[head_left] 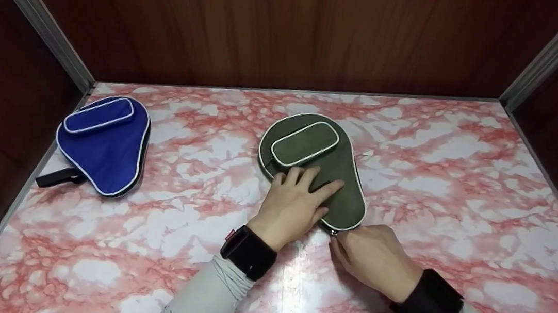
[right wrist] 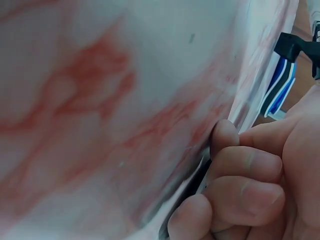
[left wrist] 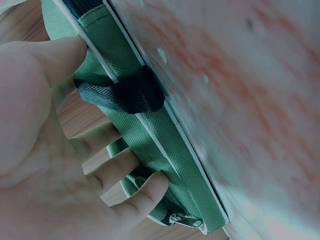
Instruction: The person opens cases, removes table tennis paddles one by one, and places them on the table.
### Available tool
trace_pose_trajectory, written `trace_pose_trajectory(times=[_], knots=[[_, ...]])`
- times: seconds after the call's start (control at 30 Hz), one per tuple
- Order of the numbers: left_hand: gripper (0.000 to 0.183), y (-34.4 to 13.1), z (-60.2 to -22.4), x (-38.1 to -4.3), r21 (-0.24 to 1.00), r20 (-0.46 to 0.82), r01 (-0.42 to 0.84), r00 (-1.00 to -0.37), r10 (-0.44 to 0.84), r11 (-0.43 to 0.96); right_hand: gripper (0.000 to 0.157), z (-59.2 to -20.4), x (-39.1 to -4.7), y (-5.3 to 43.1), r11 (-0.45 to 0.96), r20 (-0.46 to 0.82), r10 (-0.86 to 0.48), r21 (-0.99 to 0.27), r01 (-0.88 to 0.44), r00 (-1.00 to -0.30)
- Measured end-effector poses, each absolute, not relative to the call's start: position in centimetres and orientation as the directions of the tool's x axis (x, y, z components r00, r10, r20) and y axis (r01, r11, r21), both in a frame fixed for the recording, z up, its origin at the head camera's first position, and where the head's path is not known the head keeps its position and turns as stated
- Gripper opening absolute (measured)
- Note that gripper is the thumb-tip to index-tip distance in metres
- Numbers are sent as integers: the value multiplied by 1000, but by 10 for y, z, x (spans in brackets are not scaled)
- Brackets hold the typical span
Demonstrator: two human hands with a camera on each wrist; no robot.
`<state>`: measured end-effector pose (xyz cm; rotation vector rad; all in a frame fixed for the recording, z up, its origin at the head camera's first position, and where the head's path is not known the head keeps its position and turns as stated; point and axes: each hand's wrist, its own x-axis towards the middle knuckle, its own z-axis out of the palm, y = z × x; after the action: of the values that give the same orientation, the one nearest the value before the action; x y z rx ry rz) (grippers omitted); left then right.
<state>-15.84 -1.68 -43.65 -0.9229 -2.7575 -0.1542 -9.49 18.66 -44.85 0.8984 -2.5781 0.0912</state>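
Observation:
A green paddle case (head_left: 345,194) with white piping and a raised pocket (head_left: 306,144) lies flat, its narrow end towards me. My left hand (head_left: 292,204) rests on its lower left part with fingers spread. In the left wrist view, the thumb lies near a black strap loop (left wrist: 125,92) on the case's side. At the narrow end, my right hand (head_left: 375,255) has curled fingers and pinches at the metal zipper pull (head_left: 334,232). The pinched part is mostly hidden by the fingers, also in the right wrist view.
A blue paddle case (head_left: 103,148) with a black strap (head_left: 60,176) lies at the left edge of the red-and-white marbled table (head_left: 186,250). Dark wood panels (head_left: 292,33) with grey metal edging stand at the back and both sides.

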Motion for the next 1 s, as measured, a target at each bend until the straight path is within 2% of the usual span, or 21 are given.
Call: trace_pose_trajectory(times=[0.4, 0.7, 1.0], knots=[[57, -19, -436, -159, 33, 239, 618, -768, 594, 786, 40, -451, -95, 174, 791, 369, -580, 45, -610, -726], [56, -22, -434, -160, 47, 212, 616, -775, 595, 786, 40, -454, -98, 165, 781, 406, -598, 100, -617, -691], [51, -21, -434, -160, 52, 232, 616, -773, 591, 786, 42, -436, -100, 179, 797, 291, -555, -82, -598, -779]])
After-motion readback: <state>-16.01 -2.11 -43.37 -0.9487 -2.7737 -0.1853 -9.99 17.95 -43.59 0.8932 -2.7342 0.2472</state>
